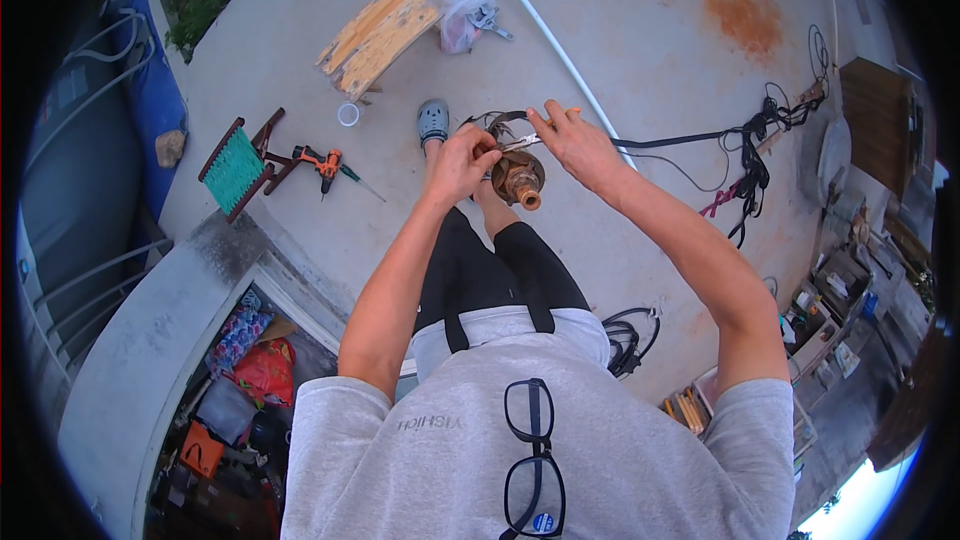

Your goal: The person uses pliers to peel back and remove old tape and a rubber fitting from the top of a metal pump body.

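My right hand (578, 148) is closed on a pair of pliers (522, 142) with orange handles; their silver jaws point left toward my other hand. My left hand (464, 162) is pinched at the jaw tips, and its fingers hide what lies between them. Under both hands stands a rusty, round pump-like machine (521, 183) with a brown threaded outlet facing me. A black cable (665, 143) runs from beside my right hand off to the right. A thinner dark loop arches above the pliers.
On the left lie an orange cordless drill (318, 166), a screwdriver (362, 182) and a green-woven folding stool (236, 172). Ahead are a wooden bench (378, 38), a plastic bag (464, 18), a white cup (348, 115) and a long white pipe (545, 30). Tangled cables (755, 155) lie right.
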The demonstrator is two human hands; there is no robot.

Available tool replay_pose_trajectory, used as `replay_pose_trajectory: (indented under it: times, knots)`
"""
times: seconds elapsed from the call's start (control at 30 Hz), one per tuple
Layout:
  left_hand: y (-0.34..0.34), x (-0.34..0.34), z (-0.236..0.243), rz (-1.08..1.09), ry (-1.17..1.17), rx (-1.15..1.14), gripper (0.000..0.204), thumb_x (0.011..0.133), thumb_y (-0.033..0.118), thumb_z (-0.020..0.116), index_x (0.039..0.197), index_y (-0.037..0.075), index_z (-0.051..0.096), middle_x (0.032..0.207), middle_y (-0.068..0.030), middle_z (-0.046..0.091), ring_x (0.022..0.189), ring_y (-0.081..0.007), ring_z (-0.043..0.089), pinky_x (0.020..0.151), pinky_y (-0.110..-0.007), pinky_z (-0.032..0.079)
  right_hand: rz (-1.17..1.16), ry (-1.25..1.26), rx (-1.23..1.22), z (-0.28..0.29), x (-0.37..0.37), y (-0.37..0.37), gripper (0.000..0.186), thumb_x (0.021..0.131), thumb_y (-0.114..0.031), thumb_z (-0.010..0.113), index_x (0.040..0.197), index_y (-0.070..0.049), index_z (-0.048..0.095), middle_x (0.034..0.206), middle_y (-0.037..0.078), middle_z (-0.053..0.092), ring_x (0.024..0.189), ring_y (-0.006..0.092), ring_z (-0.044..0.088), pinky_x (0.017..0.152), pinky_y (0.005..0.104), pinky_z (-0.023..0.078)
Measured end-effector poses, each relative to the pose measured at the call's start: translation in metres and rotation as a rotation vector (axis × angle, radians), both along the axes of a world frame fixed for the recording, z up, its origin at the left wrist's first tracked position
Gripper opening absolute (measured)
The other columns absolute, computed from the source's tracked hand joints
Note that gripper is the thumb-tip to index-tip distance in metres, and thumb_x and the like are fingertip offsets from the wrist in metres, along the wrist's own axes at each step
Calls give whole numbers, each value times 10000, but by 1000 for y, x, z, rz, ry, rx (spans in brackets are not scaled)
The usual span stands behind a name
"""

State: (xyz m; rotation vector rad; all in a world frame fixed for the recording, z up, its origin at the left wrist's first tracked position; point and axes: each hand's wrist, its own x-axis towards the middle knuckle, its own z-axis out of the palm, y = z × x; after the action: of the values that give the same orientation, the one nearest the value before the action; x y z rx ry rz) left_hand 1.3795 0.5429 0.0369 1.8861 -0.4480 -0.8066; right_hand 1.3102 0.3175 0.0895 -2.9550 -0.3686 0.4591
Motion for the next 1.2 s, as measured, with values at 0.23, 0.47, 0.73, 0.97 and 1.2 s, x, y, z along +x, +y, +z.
replay_pose_trajectory:
  times: [0.23, 0.47, 0.73, 0.97, 1.2]
  knots:
    - [-5, 17, 2, -127, 68, 89, 150, 845, 88, 742, 915, -19, 663, 819, -55, 590, 714, -142, 551, 655, -298, 466, 123, -106, -95, 3, 2, -2, 589, 863, -79, 599, 1434, -49, 459, 1283, 168, 479, 995, 338, 624, 842, 356, 565]
    - [-15, 28, -1, -219, 53, 250, 201, 848, 153, 749, 895, -33, 689, 735, -90, 651, 675, -156, 590, 629, -328, 490, 133, -32, -244, 1, 1, 12, 583, 882, -117, 586, 1436, 0, 450, 1256, 193, 515, 1060, 322, 594, 898, 349, 529]
    - [-29, 9, 11, -93, -15, 308, 212, 832, 149, 751, 882, -50, 695, 697, -111, 660, 620, -179, 595, 598, -337, 489, 80, -165, -238, -9, 1, 11, 448, 884, -167, 574, 1295, 11, 575, 1112, 124, 589, 1082, 246, 550, 985, 384, 445]
    - [-29, 3, 13, -43, -16, 296, 233, 816, 161, 766, 875, -52, 692, 690, -131, 654, 615, -188, 600, 593, -337, 487, 325, -146, -338, 11, 14, -5, 288, 897, -187, 550, 1126, -35, 636, 1050, 66, 592, 1143, 217, 515, 1075, 461, 371]
    - [-28, 6, 17, -47, -2, 262, 217, 822, 159, 764, 863, -42, 693, 691, -125, 652, 617, -186, 597, 596, -336, 488, 329, 219, -211, 35, 40, -8, 217, 907, -206, 564, 1065, -90, 658, 1051, 70, 601, 1156, 239, 544, 1124, 492, 334]
